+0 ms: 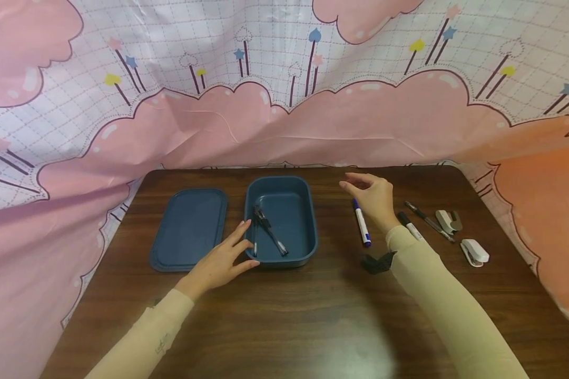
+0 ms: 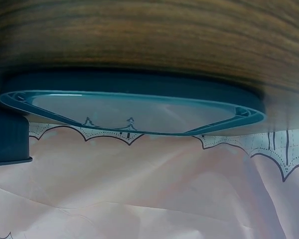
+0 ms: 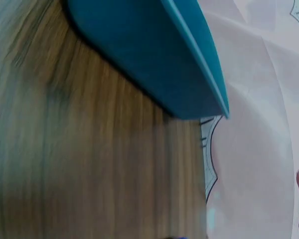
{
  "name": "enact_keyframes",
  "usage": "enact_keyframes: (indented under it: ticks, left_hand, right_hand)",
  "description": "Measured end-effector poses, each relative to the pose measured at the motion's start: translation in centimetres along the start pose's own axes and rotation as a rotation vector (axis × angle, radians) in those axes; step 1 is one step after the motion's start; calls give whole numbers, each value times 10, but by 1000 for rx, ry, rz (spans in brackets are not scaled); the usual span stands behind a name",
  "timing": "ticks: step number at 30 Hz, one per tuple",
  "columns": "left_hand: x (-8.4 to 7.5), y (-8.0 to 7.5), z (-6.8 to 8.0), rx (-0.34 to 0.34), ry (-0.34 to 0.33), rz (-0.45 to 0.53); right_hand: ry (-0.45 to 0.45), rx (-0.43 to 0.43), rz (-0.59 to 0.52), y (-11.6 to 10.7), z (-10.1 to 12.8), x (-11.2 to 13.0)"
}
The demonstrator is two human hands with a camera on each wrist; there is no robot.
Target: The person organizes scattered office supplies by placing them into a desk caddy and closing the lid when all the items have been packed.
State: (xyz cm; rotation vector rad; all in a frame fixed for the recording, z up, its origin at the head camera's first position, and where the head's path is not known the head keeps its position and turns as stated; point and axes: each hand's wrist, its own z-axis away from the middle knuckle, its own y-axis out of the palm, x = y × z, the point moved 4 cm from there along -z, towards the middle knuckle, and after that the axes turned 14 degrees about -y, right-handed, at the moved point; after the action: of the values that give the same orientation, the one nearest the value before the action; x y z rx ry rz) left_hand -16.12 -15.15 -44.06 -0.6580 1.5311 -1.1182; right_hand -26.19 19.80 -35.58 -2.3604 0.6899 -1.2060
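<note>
A dark blue open box (image 1: 308, 221) stands mid-table with two or three dark pens (image 1: 269, 235) lying in it. Its flat lid (image 1: 189, 229) lies beside it on the left; the left wrist view shows that lid (image 2: 129, 107) and a corner of the box (image 2: 10, 137). My left hand (image 1: 246, 245) rests flat on the table, fingers straight and touching the box's near-left corner. My right hand (image 1: 355, 184) hovers right of the box, fingers loosely curled and holding nothing, just above a white marker with a blue cap (image 1: 362, 223). The right wrist view shows the box wall (image 3: 154, 55).
On the brown table (image 1: 289, 316) right of my right hand lie a black-capped marker (image 1: 410, 225), a black pen (image 1: 429, 221), a small grey metal tool (image 1: 448, 221) and a white stapler (image 1: 474, 252). A black clip (image 1: 376, 261) lies by my right sleeve. A pink patterned cloth (image 1: 284, 126) hangs behind.
</note>
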Motion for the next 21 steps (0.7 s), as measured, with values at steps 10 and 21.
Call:
enact_keyframes:
  ticks: [10, 21]
  left_hand:
    - [1, 2, 3, -1, -7, 1]
    - [-1, -2, 3, -13, 4, -2]
  right_hand:
    - [13, 2, 56, 0, 13, -20]
    - [97, -21, 70, 0, 28, -45]
